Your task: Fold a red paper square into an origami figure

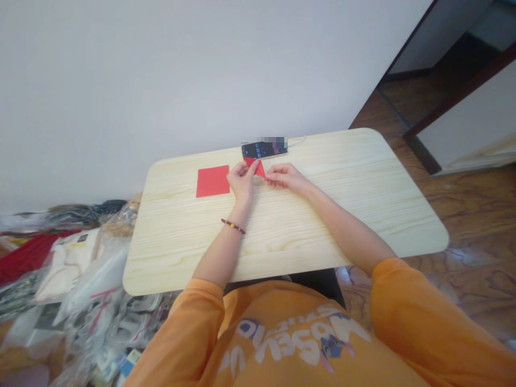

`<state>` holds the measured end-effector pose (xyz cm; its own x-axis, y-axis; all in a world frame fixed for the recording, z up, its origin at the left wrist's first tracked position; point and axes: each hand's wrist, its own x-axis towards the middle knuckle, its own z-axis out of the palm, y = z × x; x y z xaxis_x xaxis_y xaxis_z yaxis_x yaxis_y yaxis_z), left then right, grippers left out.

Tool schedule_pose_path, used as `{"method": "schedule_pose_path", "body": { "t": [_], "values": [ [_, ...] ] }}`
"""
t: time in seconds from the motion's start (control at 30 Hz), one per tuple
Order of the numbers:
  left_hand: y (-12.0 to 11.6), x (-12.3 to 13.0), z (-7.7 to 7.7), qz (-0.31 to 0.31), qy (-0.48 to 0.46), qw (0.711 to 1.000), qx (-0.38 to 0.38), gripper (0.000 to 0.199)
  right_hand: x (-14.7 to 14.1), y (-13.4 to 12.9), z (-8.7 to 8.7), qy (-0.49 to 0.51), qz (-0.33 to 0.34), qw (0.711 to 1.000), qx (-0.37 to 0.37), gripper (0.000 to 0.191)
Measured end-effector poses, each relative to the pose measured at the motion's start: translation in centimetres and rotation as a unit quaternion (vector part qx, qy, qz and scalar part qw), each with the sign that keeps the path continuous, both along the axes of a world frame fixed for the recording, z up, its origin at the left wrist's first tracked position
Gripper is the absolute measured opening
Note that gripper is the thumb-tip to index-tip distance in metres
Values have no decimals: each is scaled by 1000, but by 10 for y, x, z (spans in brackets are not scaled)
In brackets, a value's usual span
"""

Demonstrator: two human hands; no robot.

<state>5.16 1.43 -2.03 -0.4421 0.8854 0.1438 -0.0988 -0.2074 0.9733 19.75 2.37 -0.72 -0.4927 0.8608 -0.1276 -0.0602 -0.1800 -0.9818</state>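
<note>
A small piece of folded red paper (259, 169) is held above the tabletop, its narrow point toward the right. My left hand (242, 180) pinches it between thumb and fingers on its left side. At the pointed end, the fingertips of my right hand (285, 177) are pressed together on the paper's tip. Flat on the table, just left of my left hand, lies a square of red paper (212, 181). A phone (264, 150) showing a timer rests behind my hands, partly covered by the folded paper.
The pale wooden table (314, 236) has rounded corners and stands against a white wall (181, 75). A white cable (298, 142) runs from the phone. Clothes and plastic bags (97, 285) are heaped on the left. On the right are a wooden floor (475, 215) and a doorway.
</note>
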Motion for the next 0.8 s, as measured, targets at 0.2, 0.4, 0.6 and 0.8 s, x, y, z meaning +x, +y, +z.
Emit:
{"method": "schedule_pose_path", "body": {
  "t": [0.2, 0.4, 0.6, 0.8],
  "values": [
    [-7, 6, 6, 2, 55, 998, 8, 4, -2, 0, -1, -5, 1, 1000, 6, 43],
    [-7, 7, 5, 1, 49, 999, 16, 7, -2, -1, 2, -24, 1, 999, 24, 43],
    [-4, 5, 3, -6, 5, 1000, -6, 18, -2, 0, 0, -31, -2, 999, 32, 43],
    [-2, 3, -2, -26, -40, 999, -24, 25, -2, 1, -4, -26, 7, 997, 72, 43]
  ]
}}
